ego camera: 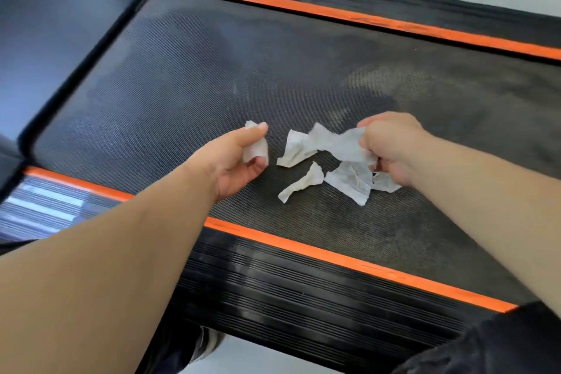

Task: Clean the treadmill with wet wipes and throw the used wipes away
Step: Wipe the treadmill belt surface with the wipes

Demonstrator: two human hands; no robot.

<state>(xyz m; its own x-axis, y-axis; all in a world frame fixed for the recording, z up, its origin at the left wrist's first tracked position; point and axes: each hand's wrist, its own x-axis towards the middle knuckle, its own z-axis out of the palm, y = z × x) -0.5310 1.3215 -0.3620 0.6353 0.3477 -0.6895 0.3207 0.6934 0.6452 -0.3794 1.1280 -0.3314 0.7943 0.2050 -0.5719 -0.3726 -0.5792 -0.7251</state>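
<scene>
The treadmill's black textured belt (212,76) fills the view, edged by orange stripes. My left hand (239,158) pinches a small crumpled white wipe (256,147) between thumb and fingers just above the belt. My right hand (391,146) grips a bunch of torn, soiled white wipes (337,143) that trail onto the belt. A loose twisted wipe piece (303,184) and another flat piece (352,182) lie on the belt between my hands.
Ribbed black side rails run along the near edge (303,291) and far edge (364,0). The black motor cover (60,18) lies at the left. Dusty smears mark the belt at the right (394,79). A shoe (206,346) stands on the grey floor below.
</scene>
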